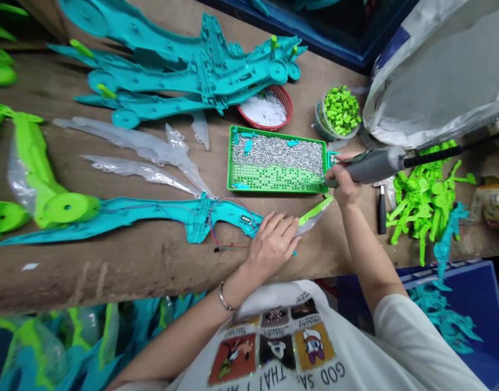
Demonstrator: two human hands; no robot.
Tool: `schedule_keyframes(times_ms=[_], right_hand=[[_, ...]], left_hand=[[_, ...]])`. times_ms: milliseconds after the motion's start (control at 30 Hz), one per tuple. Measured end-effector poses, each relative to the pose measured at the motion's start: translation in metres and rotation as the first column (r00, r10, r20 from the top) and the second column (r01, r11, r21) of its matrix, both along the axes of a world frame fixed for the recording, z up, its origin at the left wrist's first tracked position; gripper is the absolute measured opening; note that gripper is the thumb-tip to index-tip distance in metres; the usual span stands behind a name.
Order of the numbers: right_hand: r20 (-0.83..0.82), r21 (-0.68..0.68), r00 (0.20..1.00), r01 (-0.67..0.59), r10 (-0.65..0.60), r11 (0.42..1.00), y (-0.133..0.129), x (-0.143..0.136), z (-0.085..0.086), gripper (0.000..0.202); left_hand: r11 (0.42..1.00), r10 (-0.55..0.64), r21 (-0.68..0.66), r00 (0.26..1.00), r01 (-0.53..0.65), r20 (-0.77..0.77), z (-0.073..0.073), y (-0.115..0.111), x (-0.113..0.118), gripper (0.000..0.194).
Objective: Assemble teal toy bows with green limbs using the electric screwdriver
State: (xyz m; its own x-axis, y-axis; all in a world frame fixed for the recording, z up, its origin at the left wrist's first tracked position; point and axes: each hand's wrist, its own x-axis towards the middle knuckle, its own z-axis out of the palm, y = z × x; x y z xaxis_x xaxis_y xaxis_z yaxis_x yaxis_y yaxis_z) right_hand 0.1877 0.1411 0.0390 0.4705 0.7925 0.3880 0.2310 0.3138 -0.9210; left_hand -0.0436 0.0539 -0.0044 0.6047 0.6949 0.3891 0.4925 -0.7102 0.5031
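Bare strip of table (127, 266) runs between the long teal piece (151, 210) and the near edge, widest toward the left. Above the piece it's tighter, with clear plastic parts (131, 142) and the green tray (278, 187) of small metal bits.

Left hand (273, 239) is laid over the teal piece's right end, fingers out nearly flat and close together, pressing rather than gripping. Right hand (344, 183) has its fingers closed round the grey power tool (374, 165), tip by the tray's right end; looks like it's just over the rim, but it's blurry there.

Teal piece lies lengthwise left to right, pointy end left, roughly along the near edge. Tool points left and slightly toward the body.
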Motion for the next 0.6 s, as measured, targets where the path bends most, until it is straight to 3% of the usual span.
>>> schedule_keyframes(times_ms=[167, 300, 400, 600], right_hand=[[-0.029, 0.104, 0.999, -0.023, 0.026, 0.994, -0.016, -0.015, 0.038, 0.024], [-0.101, 0.159, 0.981, -0.146, 0.163, 0.977, -0.050, -0.048, 0.064, 0.018], [-0.143, 0.133, 0.950, -0.261, 0.279, 0.956, -0.077, -0.072, 0.061, 0.018], [-0.138, -0.102, 0.919, -0.385, 0.370, 0.917, -0.106, -0.095, 0.038, 0.028]], left_hand=[[0.997, -0.057, -0.049, 0.998, 0.055, -0.038, 0.014, 0.004, -0.008, 0.049], [0.998, -0.011, -0.068, 0.999, 0.008, -0.048, 0.024, 0.008, -0.029, 0.072], [0.995, 0.011, -0.101, 0.998, -0.017, -0.059, 0.022, 0.009, -0.041, 0.073], [0.993, -0.010, -0.119, 0.997, 0.001, -0.075, 0.009, 0.008, -0.043, 0.057]])
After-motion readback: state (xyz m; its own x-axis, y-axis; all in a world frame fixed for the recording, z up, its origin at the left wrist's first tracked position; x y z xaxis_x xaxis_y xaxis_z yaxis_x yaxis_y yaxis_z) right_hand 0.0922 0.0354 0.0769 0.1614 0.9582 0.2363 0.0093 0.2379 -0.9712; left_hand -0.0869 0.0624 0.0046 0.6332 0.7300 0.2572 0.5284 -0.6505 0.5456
